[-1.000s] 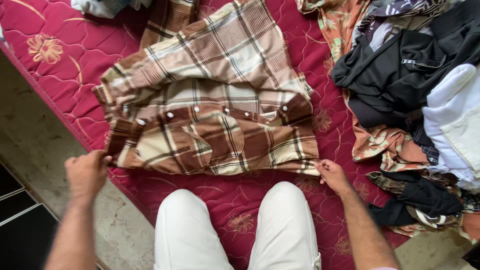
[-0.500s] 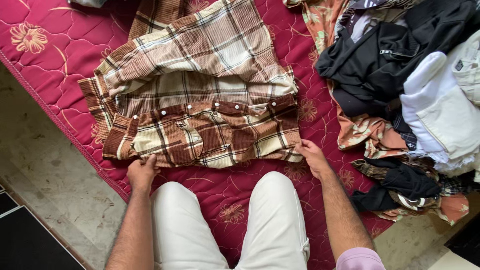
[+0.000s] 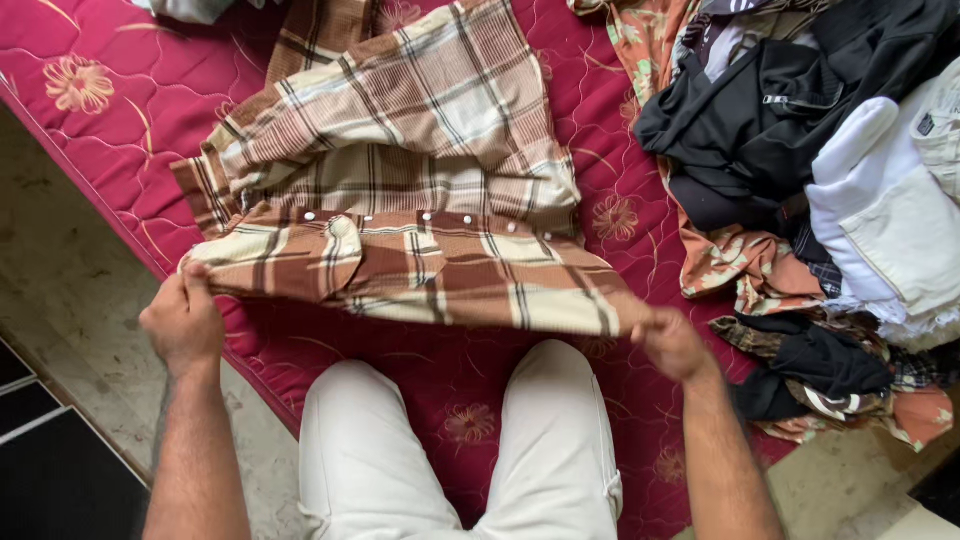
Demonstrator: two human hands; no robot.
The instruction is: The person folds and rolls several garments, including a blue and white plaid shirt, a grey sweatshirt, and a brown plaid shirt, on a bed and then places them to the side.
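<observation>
- On the maroon quilted mattress (image 3: 120, 150): a brown plaid shirt (image 3: 420, 150), its near hem lifted off the surface.
- At right: a heap of clothes (image 3: 830, 180).
- Left hand (image 3: 183, 322): forearm extended, fingers pinching the hem's left corner.
- Right hand (image 3: 672, 342): blurred, gripping the right corner.

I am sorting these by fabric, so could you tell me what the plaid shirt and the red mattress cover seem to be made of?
The plaid shirt, gripped at its lower edge by the left hand and right hand, looks like soft woven cotton or flannel: matte, drapes limply, pale snap-like buttons. The red mattress cover looks like quilted synthetic fabric: slight sheen, stitched wavy lines, woven or printed flowers.
</observation>
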